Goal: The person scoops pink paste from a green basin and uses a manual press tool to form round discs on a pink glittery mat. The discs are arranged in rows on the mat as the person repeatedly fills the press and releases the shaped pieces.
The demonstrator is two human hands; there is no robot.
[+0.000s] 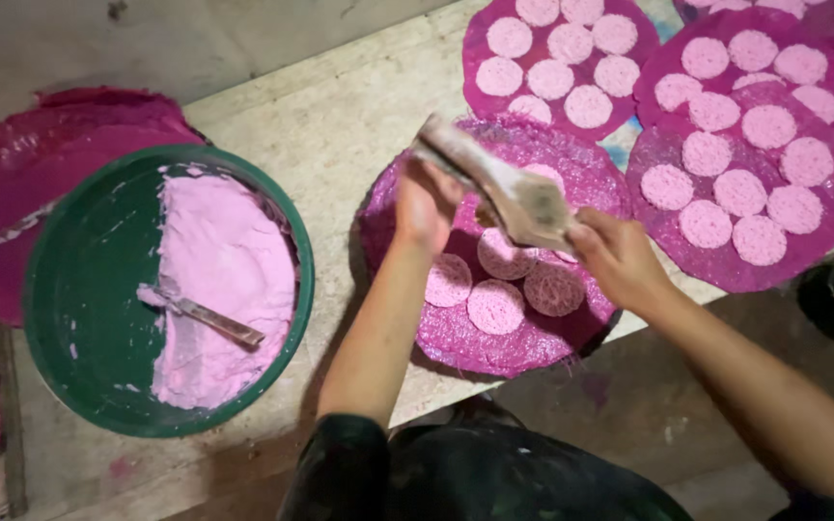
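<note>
Spatula, a flat whitish blade, is lying tilted above the round magenta mat in front of the person. The right hand is gripping its lower end, the fingers closed around it. The left hand is sitting by the blade's upper end with its fingers curled; whether they are touching the blade cannot be told.

Below the fingers, four pale pink discs are showing on this mat, with perhaps more hiding under the blade. The mat's near edge is hanging just over the table edge, and bare table is lying open between the left fingers and the green basin.

Beyond the fingers, three more mats are resting edge to edge, overlapping one another: the far one is carrying about nine discs, and the nearer one by the right fingers about nine. A further mat is being cut off by the right margin.

Well to the left of the left fingers, the basin is holding pink paste across its right half, with one scraper lying in it. Stained magenta sheets are piling behind the basin.
</note>
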